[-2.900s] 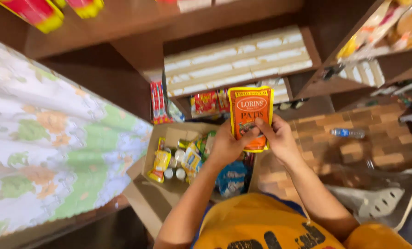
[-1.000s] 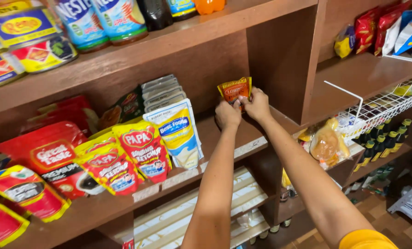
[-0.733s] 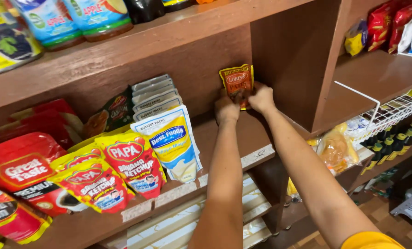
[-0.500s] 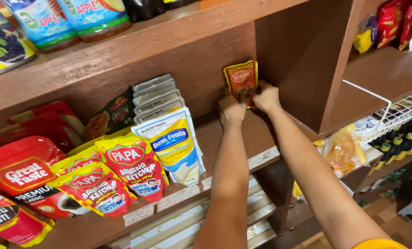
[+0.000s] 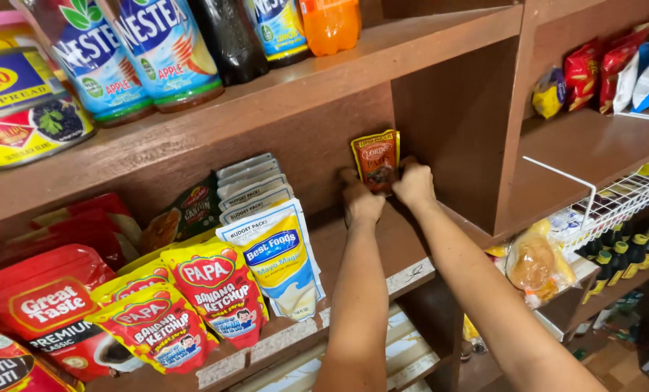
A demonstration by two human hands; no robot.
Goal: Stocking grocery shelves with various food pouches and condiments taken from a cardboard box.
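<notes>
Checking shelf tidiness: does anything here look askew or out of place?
Nothing looks spilled or damaged. The small orange pouch stands alone at the back corner of the wooden shelf, held by the left hand and right hand.

orange sachet's (image 5: pixel 376 159) lower edge hidden behind both hands, bottles (image 5: pixel 157 51) cropped by top edge

Warm, even indoor light on a sharp, wide-angle view.
Light fell from above and the near side, leaving the pouches (image 5: pixel 266 261) at the near left brightly lit, with soft glare on their glossy fronts. The far back of the wooden shelf (image 5: pixel 411 247) lay in deep shadow under the board above, and the small packet (image 5: pixel 376 160) there was dimmer. Bottles (image 5: pixel 165 51) at the top left bowed outward near the frame edge. The lower right corner was dark and slightly soft.
</notes>
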